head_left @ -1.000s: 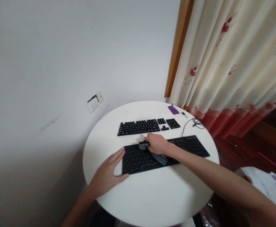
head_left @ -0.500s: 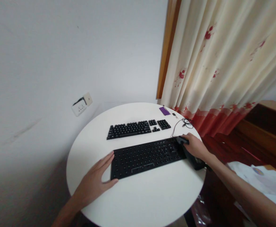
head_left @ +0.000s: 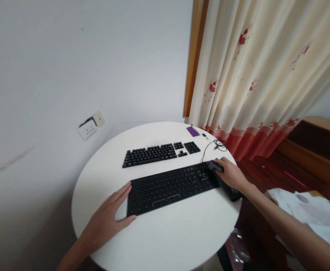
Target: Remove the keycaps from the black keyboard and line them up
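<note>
A black keyboard base (head_left: 165, 190), its keycaps off and small switch posts showing, lies on the round white table (head_left: 165, 233). My left hand (head_left: 108, 216) spans its left end, thumb at the near corner and fingertips at the far one, holding it. Above the right end, my right hand (head_left: 231, 173) is closed around a black handheld device (head_left: 229, 188). Its narrow front points at the number-pad end; I cannot make out whether it touches, and its exact kind is unclear. Removed black keycaps (head_left: 150, 154) sit behind the base, arranged in keyboard layout.
A thin black cable (head_left: 219, 145) lies coiled near the table's far right edge. Beyond it are a purple card-like piece (head_left: 193, 131) and a small dark-and-pale item (head_left: 204, 136). Wall and curtain (head_left: 238, 94) border the back; white cloth (head_left: 303, 207) lies at right.
The whole scene has shifted slightly left as the camera turned. Both hands keep nearly the same places relative to the keyboard base.
</note>
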`<state>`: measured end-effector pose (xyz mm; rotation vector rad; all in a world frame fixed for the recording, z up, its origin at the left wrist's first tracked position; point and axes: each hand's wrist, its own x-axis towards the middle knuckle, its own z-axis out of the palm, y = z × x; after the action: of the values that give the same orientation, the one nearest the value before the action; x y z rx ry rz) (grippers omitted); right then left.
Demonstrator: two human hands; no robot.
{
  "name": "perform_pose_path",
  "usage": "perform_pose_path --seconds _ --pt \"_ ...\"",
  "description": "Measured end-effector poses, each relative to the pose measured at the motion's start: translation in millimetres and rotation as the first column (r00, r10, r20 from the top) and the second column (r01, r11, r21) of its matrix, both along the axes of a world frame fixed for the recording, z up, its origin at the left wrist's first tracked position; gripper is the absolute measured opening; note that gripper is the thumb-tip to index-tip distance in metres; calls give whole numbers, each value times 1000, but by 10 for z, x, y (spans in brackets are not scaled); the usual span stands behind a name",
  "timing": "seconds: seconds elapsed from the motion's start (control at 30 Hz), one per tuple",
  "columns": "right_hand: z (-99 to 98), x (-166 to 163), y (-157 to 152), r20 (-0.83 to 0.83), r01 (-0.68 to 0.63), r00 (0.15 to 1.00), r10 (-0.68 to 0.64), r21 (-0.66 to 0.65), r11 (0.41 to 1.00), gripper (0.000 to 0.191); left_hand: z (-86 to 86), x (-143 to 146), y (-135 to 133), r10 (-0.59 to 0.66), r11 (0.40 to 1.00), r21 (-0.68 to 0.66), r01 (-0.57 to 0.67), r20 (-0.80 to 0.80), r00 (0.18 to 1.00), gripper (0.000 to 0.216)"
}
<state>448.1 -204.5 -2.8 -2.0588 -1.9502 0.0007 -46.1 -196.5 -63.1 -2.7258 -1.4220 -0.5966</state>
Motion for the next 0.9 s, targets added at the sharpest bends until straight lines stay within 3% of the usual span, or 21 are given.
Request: perform_pose_path --seconds 0.1,0.27,0.37,0.5,0.63,0.7,0.8,0.9 --pt "-48 -11 34 27 -21 999 22 -41 999 25 -1 1 1 8 1000 -2 -8 -7 1000 86" --pt "21 345 128 114 223 969 -219 -23 975 25 -2 -5 -4 2 1000 3 -2 21 1000 84" --pt "26 307 134 58 143 988 -145 45 989 26 -4 -6 -10 12 1000 -5 -12 11 1000 84" --pt "-55 209 134 19 -26 999 26 -6 1000 25 11 7 -16 4 1000 -2 -4 -3 1000 85" --pt "-61 396 125 61 226 972 -225 -19 974 26 40 18 -24 2 1000 -1 -2 5 1000 86" --pt "-45 421 88 45 286 957 -286 18 958 29 42 15 -27 -3 1000 -5 3 -2 1000 86" --pt "-59 256 8 -21 117 993 -116 70 991 28 30 9 -29 -4 1000 -13 4 -9 1000 86" --pt "-106 111 -35 -59 -125 990 125 10 992 29 21 10 -28 -3 1000 -12 2 -11 1000 86"
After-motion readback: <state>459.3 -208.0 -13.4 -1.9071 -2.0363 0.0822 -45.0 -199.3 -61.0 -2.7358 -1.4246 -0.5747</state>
